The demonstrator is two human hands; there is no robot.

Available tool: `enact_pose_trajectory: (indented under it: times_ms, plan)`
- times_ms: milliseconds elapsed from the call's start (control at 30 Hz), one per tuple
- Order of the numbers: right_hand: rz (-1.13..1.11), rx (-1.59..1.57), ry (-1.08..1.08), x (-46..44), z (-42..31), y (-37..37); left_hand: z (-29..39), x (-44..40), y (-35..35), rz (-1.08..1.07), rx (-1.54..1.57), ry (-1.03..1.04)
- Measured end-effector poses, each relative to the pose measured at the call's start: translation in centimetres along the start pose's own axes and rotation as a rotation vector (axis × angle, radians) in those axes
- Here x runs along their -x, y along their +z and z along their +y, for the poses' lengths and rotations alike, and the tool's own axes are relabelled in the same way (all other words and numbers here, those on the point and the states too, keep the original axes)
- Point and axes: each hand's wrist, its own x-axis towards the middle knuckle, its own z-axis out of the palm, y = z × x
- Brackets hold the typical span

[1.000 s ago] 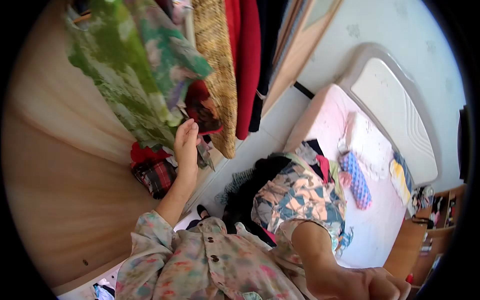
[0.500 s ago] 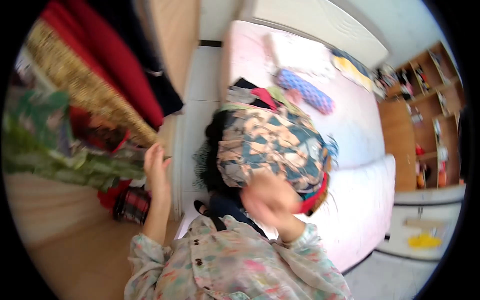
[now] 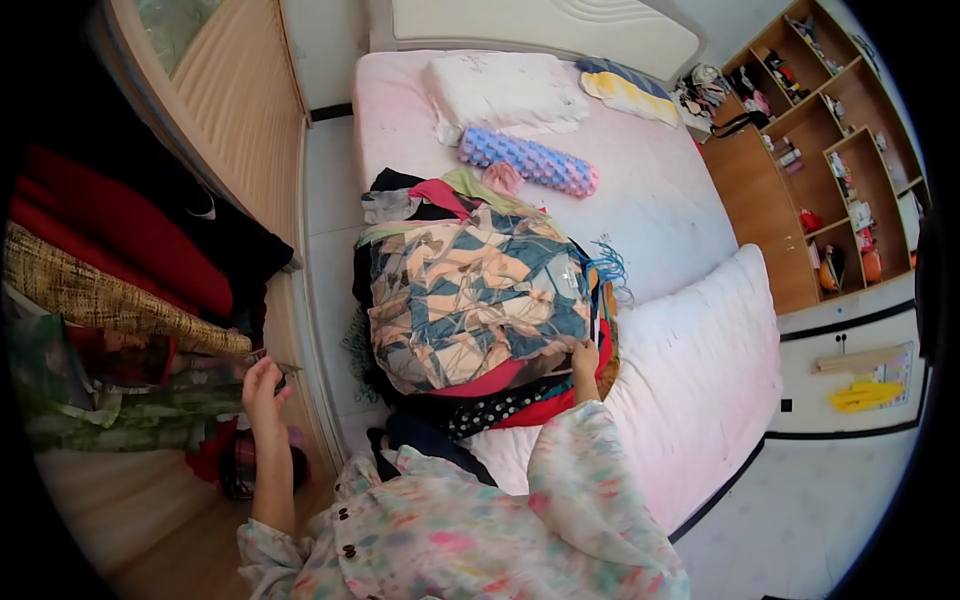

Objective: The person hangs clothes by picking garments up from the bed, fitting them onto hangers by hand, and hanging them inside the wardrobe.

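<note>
With our right hand, we are pinching the edge of the patterned garment in closed fingers, probably because its rim is offering the easiest hold while it is lying over a clothes heap on the side of the bed. Our left hand is curling partway at the lower end of the hanging woven garment, perhaps for steadying, though we cannot tell whether it is gripping any cloth. We are seeing no readable brand, label or writing.
</note>
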Motion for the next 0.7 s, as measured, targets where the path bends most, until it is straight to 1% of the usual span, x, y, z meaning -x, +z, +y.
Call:
enact_pose_trajectory:
  times_ms: [33, 100, 133, 167, 233, 300, 333, 367, 433, 467, 567, 600, 700]
  plan:
    - [-0.059, -0.016, 0.02, -0.8, 0.2, 0.3, -0.1, 0.1, 0.4, 0.0, -0.014, -0.004]
    - [0.03, -0.021, -0.015, -1.6, 0.0, 1.3, -0.1, 0.4, 1.7, -0.003, -0.032, -0.009]
    - [0.034, 0.063, 0.038, -2.0, -0.4, 1.4, 0.0, 0.6, 2.4, -0.003, -0.037, -0.008]
    - [0.026, 0.004, 0.174, -2.4, -0.7, 1.2, 0.1, 0.7, 2.8, 0.0, -0.04, -0.006]
    - [0.035, -0.024, 0.138, -5.0, 1.4, 2.8, -0.4, 0.3, 3.0, -0.019, -0.024, 0.004]
    - [0.032, -0.13, 0.157, -5.4, -0.4, 2.0, -0.5, 0.3, 3.3, -0.016, -0.017, 0.018]
    - [0.01, -0.231, 0.102, -5.1, -2.4, 1.3, -0.5, 0.3, 3.3, -0.005, -0.016, 0.018]
    - [-0.155, -0.39, 0.111, -7.3, -1.2, 2.9, -0.4, 0.4, 3.3, 0.001, -0.016, 0.015]
    - [-0.335, -0.558, 0.311, -7.9, -4.3, 3.0, 0.0, 0.5, 3.4, 0.006, -0.014, 0.007]
    - [-0.37, -0.545, 0.287, -7.9, -5.7, 3.2, 0.3, 0.8, 3.5, 0.015, 0.002, 0.008]
    - [-0.464, -0.829, 0.262, -6.4, -10.0, 2.7, 0.9, 1.6, 3.5, 0.006, 0.031, -0.013]
    - [-0.529, -0.895, 0.178, -6.5, -10.4, 2.8, 1.2, 2.0, 3.5, -0.002, 0.051, -0.01]
    - [-0.662, -1.296, 0.003, -0.7, -17.1, -0.5, 1.5, 2.7, 2.4, -0.015, 0.08, 0.019]
